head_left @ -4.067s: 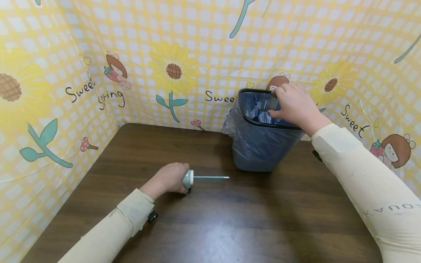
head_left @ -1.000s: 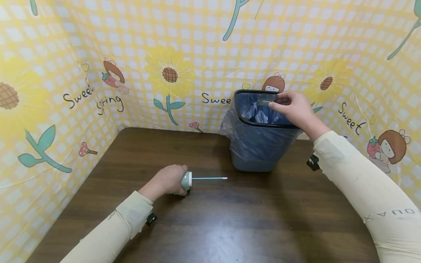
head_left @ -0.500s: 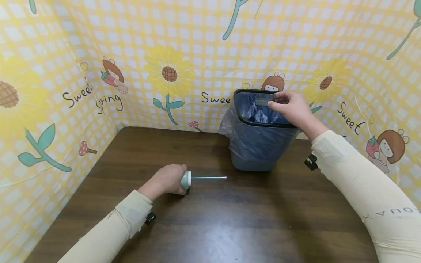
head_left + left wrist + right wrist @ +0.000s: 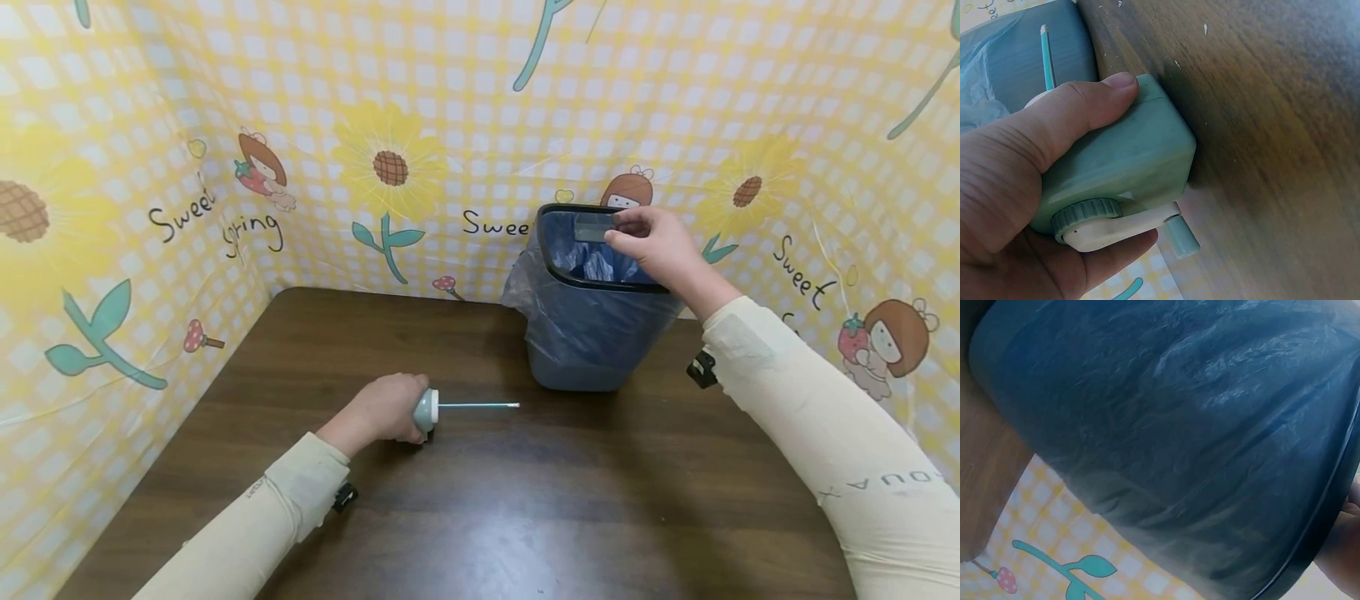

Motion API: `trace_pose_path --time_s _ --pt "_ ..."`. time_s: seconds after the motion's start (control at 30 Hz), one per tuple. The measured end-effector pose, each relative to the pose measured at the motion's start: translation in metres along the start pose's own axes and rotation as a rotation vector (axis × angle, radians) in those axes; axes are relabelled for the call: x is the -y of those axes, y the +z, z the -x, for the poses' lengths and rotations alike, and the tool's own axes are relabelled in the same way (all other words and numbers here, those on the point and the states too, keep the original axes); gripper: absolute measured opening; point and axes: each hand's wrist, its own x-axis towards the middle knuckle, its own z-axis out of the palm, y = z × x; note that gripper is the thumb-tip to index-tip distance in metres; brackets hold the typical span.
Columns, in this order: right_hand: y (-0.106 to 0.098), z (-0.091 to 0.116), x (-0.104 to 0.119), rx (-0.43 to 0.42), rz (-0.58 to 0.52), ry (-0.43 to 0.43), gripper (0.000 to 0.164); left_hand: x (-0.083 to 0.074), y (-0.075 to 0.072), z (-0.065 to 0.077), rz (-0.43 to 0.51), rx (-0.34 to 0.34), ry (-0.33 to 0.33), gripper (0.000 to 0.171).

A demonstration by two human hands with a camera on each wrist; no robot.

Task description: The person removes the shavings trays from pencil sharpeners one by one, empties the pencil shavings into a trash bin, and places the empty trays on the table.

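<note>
The left hand (image 4: 384, 408), left of the frame's centre in the head view, grasps a green sharpener (image 4: 1129, 147), its thumb lying across the body in the left wrist view. A blue pencil (image 4: 480, 406) sticks out of the sharpener's white end and points to the right of the frame, over the counter (image 4: 450, 517). Whether the sharpener touches the counter, I cannot tell. Its crank (image 4: 1122, 228), a white arm with a green knob, shows at the lower middle of the left wrist view, apart from the thumb.

The right hand (image 4: 663, 246), right of centre in the upper half of the head view, pinches a small clear tray (image 4: 592, 227) between thumb and fingers, over the mouth of the bin (image 4: 577, 379). What the tray contains is too unclear to tell.

The bin stands upright on the counter at the right of centre, near its far edge. A thin bag (image 4: 519, 283) lines it and hangs over its outside under a black rim (image 4: 551, 260). The bagged bin fills most of the right wrist view, with part of the right hand at the right edge. A yellow checked cloth (image 4: 300, 67) with flowers surrounds the counter across the upper frame.
</note>
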Motion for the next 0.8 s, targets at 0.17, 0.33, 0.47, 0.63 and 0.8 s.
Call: trace_pose_path --time_s 0.17,0.33,0.47,0.63,0.8 --pt "0.004 0.001 0.005 -0.013 -0.027 -0.022 0.057 0.001 0.001 -0.001 -0.005 -0.002 0.0 0.06" --pt "0.011 0.002 0.008 0.022 -0.045 -0.03 0.058 0.001 0.001 -0.001 0.001 -0.004 -0.002 0.06" --pt "0.014 0.002 0.011 0.031 -0.059 -0.032 0.059 0.001 0.002 0.0 0.003 -0.003 0.001 0.06" --pt "0.019 0.003 0.017 0.03 -0.088 -0.058 0.058 0.002 0.003 0.0 0.007 -0.002 -0.003 0.06" --pt "0.024 0.006 0.024 0.045 -0.1 -0.076 0.056 0.002 0.004 0.0 0.009 -0.009 -0.007 0.06"
